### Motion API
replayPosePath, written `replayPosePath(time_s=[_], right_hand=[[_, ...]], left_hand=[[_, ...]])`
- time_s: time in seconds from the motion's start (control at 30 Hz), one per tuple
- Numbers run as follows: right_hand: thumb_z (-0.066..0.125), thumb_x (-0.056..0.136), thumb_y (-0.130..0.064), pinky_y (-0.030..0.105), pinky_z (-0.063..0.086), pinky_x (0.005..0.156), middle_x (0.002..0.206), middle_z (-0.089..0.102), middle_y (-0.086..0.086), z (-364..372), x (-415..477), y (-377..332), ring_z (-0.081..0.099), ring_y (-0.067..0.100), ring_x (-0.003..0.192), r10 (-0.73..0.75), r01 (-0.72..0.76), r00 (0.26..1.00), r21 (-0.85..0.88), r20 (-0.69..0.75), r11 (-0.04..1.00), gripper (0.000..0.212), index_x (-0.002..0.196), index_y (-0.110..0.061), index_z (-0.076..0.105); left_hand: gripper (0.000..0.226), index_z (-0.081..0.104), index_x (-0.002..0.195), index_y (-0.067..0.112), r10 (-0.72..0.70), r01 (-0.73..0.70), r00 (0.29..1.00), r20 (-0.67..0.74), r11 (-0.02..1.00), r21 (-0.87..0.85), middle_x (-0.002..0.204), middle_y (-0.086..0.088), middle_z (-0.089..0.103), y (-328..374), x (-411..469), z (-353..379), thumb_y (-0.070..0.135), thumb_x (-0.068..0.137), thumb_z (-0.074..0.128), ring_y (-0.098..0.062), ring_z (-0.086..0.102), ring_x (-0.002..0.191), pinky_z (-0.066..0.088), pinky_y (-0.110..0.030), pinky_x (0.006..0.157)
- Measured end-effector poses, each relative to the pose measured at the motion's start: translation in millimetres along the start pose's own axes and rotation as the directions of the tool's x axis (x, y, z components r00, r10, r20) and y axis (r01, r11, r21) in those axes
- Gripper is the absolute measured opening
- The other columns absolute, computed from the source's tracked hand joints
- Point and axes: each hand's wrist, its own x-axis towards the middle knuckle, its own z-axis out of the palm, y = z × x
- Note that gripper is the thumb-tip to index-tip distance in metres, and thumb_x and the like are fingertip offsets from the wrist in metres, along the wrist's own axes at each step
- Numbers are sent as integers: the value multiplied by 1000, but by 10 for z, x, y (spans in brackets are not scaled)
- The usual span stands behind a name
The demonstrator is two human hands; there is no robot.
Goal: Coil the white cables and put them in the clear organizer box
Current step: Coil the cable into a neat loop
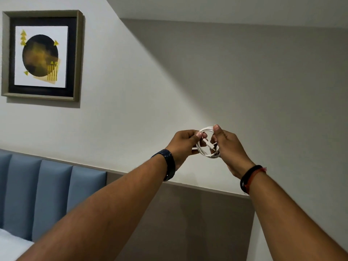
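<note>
A white cable is wound into a small round coil and held up in the air in front of the wall. My left hand pinches the coil's left side between thumb and fingers. My right hand grips its right side, thumb on top of the loops. A white plug end lies across the middle of the coil. The clear organizer box is out of view.
A framed picture hangs on the wall at upper left. A blue padded headboard and a strip of white bedding fill the lower left. A grey-brown wall panel runs below my arms.
</note>
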Motion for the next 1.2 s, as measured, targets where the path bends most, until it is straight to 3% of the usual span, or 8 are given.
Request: replayPosePath(time_s=[0.2, 0.4, 0.47, 0.57, 0.63, 0.83, 1.0, 1.2], right_hand=[[32, 99, -42, 25, 41, 51, 63, 50, 1, 62, -9, 43, 49, 16, 55, -43, 39, 998, -90, -48, 995, 46, 65, -16, 47], [33, 99, -43, 26, 43, 51, 61, 49, 1, 111, -1, 130, 49, 17, 54, -44, 39, 998, -101, -49, 994, 45, 66, -16, 47], [32, 99, -43, 29, 44, 54, 61, 48, 2, 99, 14, 168, 50, 19, 55, -44, 37, 997, -112, -65, 993, 46, 65, -14, 46], [31, 99, -45, 37, 43, 62, 63, 48, 8, 74, 39, 231, 48, 23, 61, -41, 24, 996, -191, -85, 981, 49, 70, -9, 46], [30, 99, -45, 37, 37, 63, 68, 47, 12, 78, 44, 269, 44, 25, 64, -40, 15, 995, -246, -96, 969, 49, 71, -7, 46], [32, 98, -46, 37, 34, 62, 67, 42, 11, 100, 91, 270, 39, 25, 64, 14, -36, 986, -130, -166, 991, 48, 69, -9, 43], [45, 95, -45, 29, 34, 50, 56, 40, 0, 102, 73, 185, 38, 15, 49, 98, -78, 990, 183, -103, 980, 44, 66, -13, 50], [47, 91, -51, 21, 33, 46, 50, 32, -6, 136, 10, 100, 31, 9, 45, 99, -187, 980, 613, 175, 768, 44, 68, -15, 52]], left_hand=[[17, 61, 104, 13, -114, 113, 993, 8, 966, -231, 78, -4, 63, -4, 8, 8, 20, 91, 55, -21, 62, 77, 48, -34, 76], [40, 52, 100, 22, 1, 36, 991, -130, 958, 285, 78, -6, 65, -71, 46, 10, 4, 71, 73, -21, 61, 69, 54, -36, 69], [31, 59, 95, 27, 148, -38, 970, -190, 872, 488, 80, 1, 68, -92, 49, -1, 11, 72, 73, -16, 65, 71, 54, -29, 62], [14, 72, 94, 24, 388, -130, 915, -110, 542, 831, 84, 2, 74, -132, 29, -78, 28, 81, 68, -16, 64, 75, 50, -26, 68], [19, 74, 92, 21, 421, -148, 905, -55, 433, 889, 83, -1, 75, -161, 4, -114, 34, 86, 63, -20, 66, 76, 51, -30, 70], [16, 74, 76, 24, 323, -141, 913, -248, 823, 550, 64, 10, 72, -192, -73, -113, 36, 83, 66, -4, 68, 61, 58, -32, 71], [14, 72, 73, 28, 224, -122, 929, -296, 937, 326, 69, 7, 73, -252, -110, -164, 28, 85, 65, -10, 69, 69, 58, -26, 66], [5, 72, 78, 35, 80, -65, 915, -395, 997, 53, 92, 13, 68, -336, -126, -95, 33, 82, 68, -7, 61, 84, 53, -21, 59]])
